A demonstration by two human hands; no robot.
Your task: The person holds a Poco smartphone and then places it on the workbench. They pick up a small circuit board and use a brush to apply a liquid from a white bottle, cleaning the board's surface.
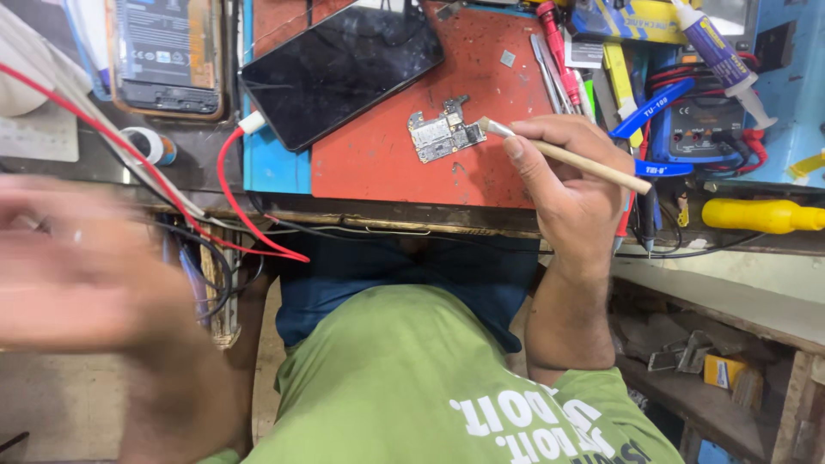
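Right hand (563, 193) grips thin wooden-handled brush (567, 156), metal ferrule touching small jagged circuit board (444, 131) on red mat (387, 146). Left hand (82, 258) blurred, fingers spread, holds nothing, well left of board.

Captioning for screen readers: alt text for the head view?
The right hand holds a wooden-handled brush, its tip at a small bare circuit board on a red work mat. A black phone lies screen-up nearby; the blurred left hand is empty.
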